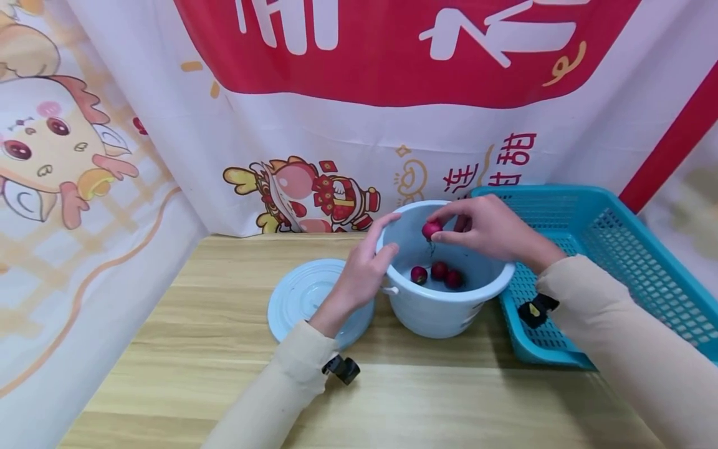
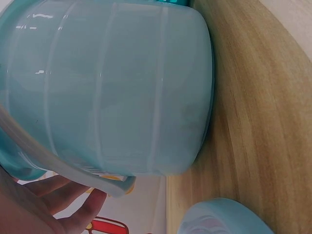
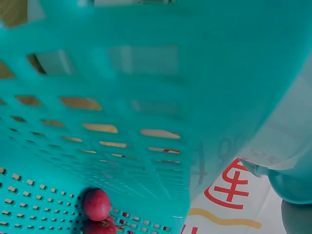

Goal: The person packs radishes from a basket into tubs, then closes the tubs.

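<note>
A light-blue bucket stands upright on the wooden table, with three red radishes at its bottom. My left hand grips the bucket's left rim, thumb over the edge; in the left wrist view its fingers lie beside the pale bucket handle. Between thumb and fingers, my right hand pinches another radish inside the bucket's mouth, its thin root hanging down. Two more radishes lie in the teal basket, seen in the right wrist view. The right hand's fingers are hidden in that view.
The bucket's round blue lid lies flat on the table, left of the bucket and partly under my left forearm. The basket sits close against the bucket's right side. A printed cloth hangs behind the table.
</note>
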Tool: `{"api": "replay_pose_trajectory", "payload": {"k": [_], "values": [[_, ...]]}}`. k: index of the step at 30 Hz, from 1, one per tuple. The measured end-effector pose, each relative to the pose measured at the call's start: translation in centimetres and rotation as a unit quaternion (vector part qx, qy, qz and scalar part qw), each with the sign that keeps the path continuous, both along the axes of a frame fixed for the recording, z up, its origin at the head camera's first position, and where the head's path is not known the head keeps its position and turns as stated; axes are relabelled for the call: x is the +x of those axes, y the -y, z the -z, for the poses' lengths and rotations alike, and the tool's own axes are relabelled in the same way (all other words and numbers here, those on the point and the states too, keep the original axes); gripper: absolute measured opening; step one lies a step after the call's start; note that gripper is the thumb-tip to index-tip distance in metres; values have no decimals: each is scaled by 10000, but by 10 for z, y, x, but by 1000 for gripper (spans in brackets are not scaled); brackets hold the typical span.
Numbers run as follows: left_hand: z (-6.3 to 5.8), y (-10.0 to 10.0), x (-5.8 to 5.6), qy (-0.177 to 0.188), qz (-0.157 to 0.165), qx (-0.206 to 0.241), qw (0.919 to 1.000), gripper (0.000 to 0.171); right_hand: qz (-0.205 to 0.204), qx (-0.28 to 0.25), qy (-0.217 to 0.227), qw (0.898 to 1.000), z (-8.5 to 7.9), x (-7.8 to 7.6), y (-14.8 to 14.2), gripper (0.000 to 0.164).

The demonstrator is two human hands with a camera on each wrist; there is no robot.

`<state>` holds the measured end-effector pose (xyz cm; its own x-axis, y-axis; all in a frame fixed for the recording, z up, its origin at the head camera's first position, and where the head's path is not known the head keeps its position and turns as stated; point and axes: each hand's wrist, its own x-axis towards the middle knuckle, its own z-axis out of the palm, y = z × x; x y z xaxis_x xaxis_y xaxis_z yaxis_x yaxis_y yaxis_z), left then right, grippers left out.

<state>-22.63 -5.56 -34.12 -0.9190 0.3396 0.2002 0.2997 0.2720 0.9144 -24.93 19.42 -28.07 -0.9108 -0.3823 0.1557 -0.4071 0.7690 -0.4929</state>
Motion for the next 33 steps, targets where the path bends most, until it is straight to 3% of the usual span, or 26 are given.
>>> {"api": "replay_pose_trajectory", "payload": {"k": [11, 23, 28, 33], "values": [[0, -4, 0, 6, 56, -54, 10000, 56, -10, 269, 10, 9996, 0, 1, -3, 41], [-1, -1, 0, 71, -1, -127, 9999, 55, -64, 152, 57, 9998, 0, -2, -2, 38], [-1, 0, 0, 38, -52, -155, 9999, 55, -31, -95, 144, 9998, 0, -2, -3, 35], [0, 1, -1, -70, -107, -194, 9997, 56, 11, -679, 218, 9975, 1, -2, -8, 33]]}}
